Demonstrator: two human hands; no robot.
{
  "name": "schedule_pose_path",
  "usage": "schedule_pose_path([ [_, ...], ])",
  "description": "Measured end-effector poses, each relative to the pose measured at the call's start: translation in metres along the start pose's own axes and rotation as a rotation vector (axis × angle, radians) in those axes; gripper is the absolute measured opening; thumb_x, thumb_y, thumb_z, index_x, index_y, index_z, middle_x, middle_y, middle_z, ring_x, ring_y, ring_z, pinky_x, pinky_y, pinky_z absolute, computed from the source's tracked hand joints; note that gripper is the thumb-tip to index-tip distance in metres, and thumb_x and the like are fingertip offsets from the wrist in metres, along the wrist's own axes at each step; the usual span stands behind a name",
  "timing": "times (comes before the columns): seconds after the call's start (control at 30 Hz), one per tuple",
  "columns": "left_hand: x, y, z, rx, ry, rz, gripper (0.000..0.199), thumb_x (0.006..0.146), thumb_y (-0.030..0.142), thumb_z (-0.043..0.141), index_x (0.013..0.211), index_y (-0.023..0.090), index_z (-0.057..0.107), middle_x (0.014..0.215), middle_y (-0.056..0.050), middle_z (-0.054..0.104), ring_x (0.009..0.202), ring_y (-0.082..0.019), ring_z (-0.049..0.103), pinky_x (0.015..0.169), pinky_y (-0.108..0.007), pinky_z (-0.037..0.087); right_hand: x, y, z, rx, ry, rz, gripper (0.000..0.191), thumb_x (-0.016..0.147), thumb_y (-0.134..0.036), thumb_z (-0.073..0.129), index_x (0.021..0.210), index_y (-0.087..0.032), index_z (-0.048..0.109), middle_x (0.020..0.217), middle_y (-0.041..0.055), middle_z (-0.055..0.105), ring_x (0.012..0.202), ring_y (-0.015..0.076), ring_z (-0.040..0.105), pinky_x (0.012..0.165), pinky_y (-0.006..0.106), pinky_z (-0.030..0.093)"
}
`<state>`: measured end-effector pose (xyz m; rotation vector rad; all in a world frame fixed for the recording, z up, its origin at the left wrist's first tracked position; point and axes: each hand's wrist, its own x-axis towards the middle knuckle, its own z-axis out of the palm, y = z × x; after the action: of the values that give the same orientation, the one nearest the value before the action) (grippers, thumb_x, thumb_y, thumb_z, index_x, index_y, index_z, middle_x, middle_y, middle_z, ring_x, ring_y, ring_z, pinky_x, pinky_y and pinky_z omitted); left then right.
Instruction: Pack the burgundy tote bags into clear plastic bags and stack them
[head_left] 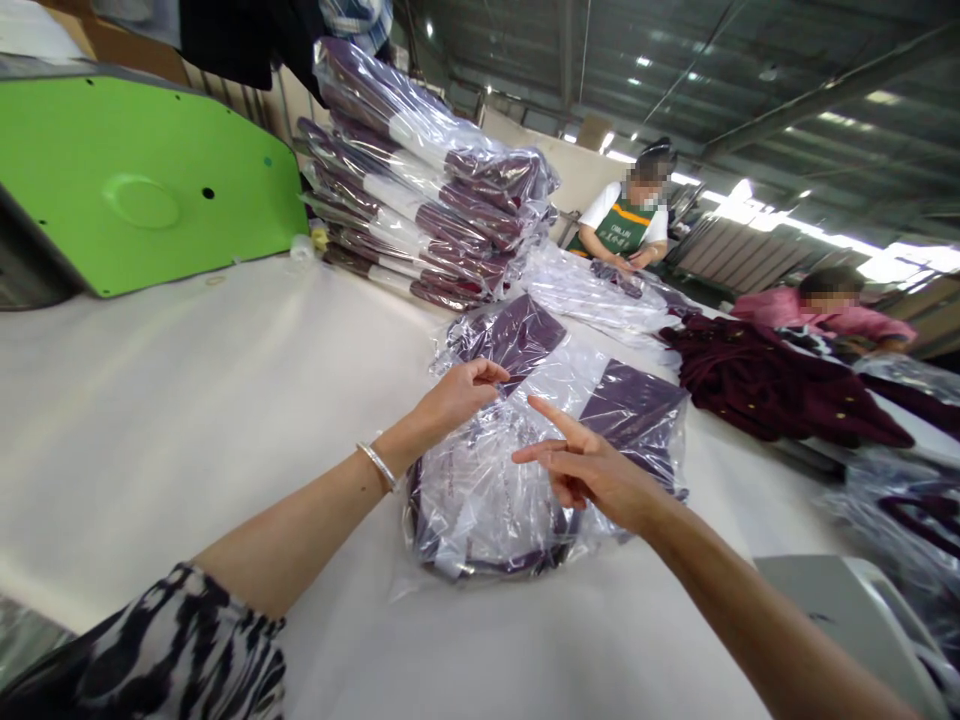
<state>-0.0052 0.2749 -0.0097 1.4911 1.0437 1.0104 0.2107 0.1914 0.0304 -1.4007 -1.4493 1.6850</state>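
Observation:
A clear plastic bag [480, 500] holding a folded dark purple garment [634, 405] with a white band lies on the table in front of me. My left hand [461, 395], with a silver bangle on the wrist, is over the bag's left side, its fingers bent in a pinch on the crinkled film. What lies between those fingertips is hard to make out. Above the right half of the bag is my right hand [589, 460], index finger stretched out and the other fingers spread, holding nothing. Loose, wrinkled film covers the middle of the bag.
Behind the bag rises a stack of bagged purple garments [427, 200]. A green-sided machine [150, 190] stands at the left. Dark red garments [780, 385] lie at the right, near a grey device [840, 620]. Two co-workers [626, 220] are beyond the table.

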Motion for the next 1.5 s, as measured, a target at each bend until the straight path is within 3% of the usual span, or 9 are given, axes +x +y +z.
schedule_pose_path([
  [0.17, -0.001, -0.006, -0.008, 0.21, -0.01, 0.04, 0.034, 0.075, 0.005, 0.051, 0.1, 0.017, 0.07, 0.1, -0.004, 0.074, 0.089, -0.017, 0.067, 0.08, -0.028, 0.051, 0.017, 0.005, -0.002, 0.08, 0.01, 0.127, 0.095, 0.077, -0.026, 0.073, 0.16, -0.034, 0.028, 0.097, 0.0045, 0.078, 0.04, 0.0049, 0.041, 0.039, 0.019, 0.022],
  [0.5, -0.004, -0.024, 0.003, 0.636, -0.139, 0.383, 0.049, 0.077, -0.005, 0.043, 0.105, 0.022, 0.073, 0.103, -0.003, 0.07, 0.098, -0.017, 0.062, 0.092, -0.031, 0.047, 0.047, 0.028, -0.01, 0.173, 0.082, 0.228, 0.102, 0.07, -0.022, 0.072, 0.161, -0.029, 0.025, 0.085, 0.0032, 0.077, 0.036, 0.0051, 0.039, 0.035, 0.016, 0.023],
  [0.63, -0.006, -0.031, 0.009, 0.932, -0.252, 0.551, 0.044, 0.093, 0.005, 0.047, 0.125, 0.028, 0.066, 0.106, -0.003, 0.067, 0.099, -0.02, 0.059, 0.093, -0.036, 0.042, 0.047, 0.027, -0.008, 0.182, 0.099, 0.229, 0.097, 0.072, -0.022, 0.069, 0.16, -0.029, 0.028, 0.084, 0.0023, 0.077, 0.036, 0.0053, 0.04, 0.034, 0.015, 0.024],
  [0.77, -0.006, -0.035, 0.012, 1.146, -0.271, 0.625, 0.03, 0.101, 0.021, 0.049, 0.127, 0.026, 0.063, 0.105, -0.005, 0.066, 0.099, -0.022, 0.056, 0.091, -0.038, 0.039, 0.048, 0.027, -0.007, 0.185, 0.103, 0.237, 0.095, 0.073, -0.021, 0.067, 0.159, -0.03, 0.028, 0.084, 0.0014, 0.076, 0.036, 0.0053, 0.041, 0.034, 0.015, 0.023],
  [1.07, -0.003, -0.039, 0.016, 1.261, -0.264, 0.682, 0.026, 0.102, 0.026, 0.049, 0.124, 0.023, 0.062, 0.102, -0.006, 0.066, 0.094, -0.024, 0.057, 0.089, -0.04, 0.036, 0.05, 0.028, -0.005, 0.076, 0.108, 0.263, 0.098, 0.073, -0.023, 0.064, 0.161, -0.029, 0.022, 0.077, -0.0012, 0.074, 0.035, 0.0067, 0.038, 0.034, 0.017, 0.024],
  [1.17, -0.003, -0.043, 0.022, 1.294, -0.247, 0.723, 0.025, 0.1, 0.022, 0.049, 0.12, 0.018, 0.063, 0.104, -0.007, 0.066, 0.096, -0.024, 0.056, 0.091, -0.041, 0.036, 0.054, 0.024, -0.008, -0.249, 0.077, 0.28, 0.092, 0.08, -0.02, 0.056, 0.163, -0.029, 0.018, 0.079, -0.0009, 0.075, 0.035, 0.0084, 0.04, 0.037, 0.021, 0.03],
  [1.27, -0.006, -0.046, 0.028, 1.311, -0.262, 0.771, 0.024, 0.1, 0.016, 0.046, 0.116, 0.013, 0.063, 0.103, -0.008, 0.066, 0.098, -0.025, 0.056, 0.095, -0.042, 0.035, 0.057, 0.01, -0.011, -0.973, 0.068, 0.166, 0.071, 0.089, -0.013, 0.046, 0.158, -0.029, 0.035, 0.088, 0.0057, 0.077, 0.049, 0.0144, 0.06, 0.051, 0.026, 0.044],
  [1.37, -0.008, -0.047, 0.03, 1.307, -0.273, 0.78, 0.023, 0.099, 0.015, 0.045, 0.114, 0.013, 0.063, 0.102, -0.008, 0.066, 0.099, -0.024, 0.056, 0.096, -0.042, 0.034, 0.058, -0.009, -0.018, -1.676, 0.082, -0.014, 0.051, 0.096, -0.011, 0.043, 0.143, -0.028, 0.054, 0.087, 0.0109, 0.075, 0.071, 0.0244, 0.072, 0.065, 0.032, 0.05],
  [1.5, -0.008, -0.047, 0.029, 1.294, -0.261, 0.731, 0.027, 0.101, 0.014, 0.04, 0.117, 0.015, 0.062, 0.104, -0.007, 0.067, 0.101, -0.023, 0.057, 0.097, -0.041, 0.034, 0.066, -0.023, -0.055, -2.047, -0.048, -0.455, 0.042, 0.097, -0.01, 0.048, 0.133, -0.028, 0.059, 0.104, 0.0117, 0.074, 0.087, 0.0252, 0.072, 0.079, 0.038, 0.052],
])
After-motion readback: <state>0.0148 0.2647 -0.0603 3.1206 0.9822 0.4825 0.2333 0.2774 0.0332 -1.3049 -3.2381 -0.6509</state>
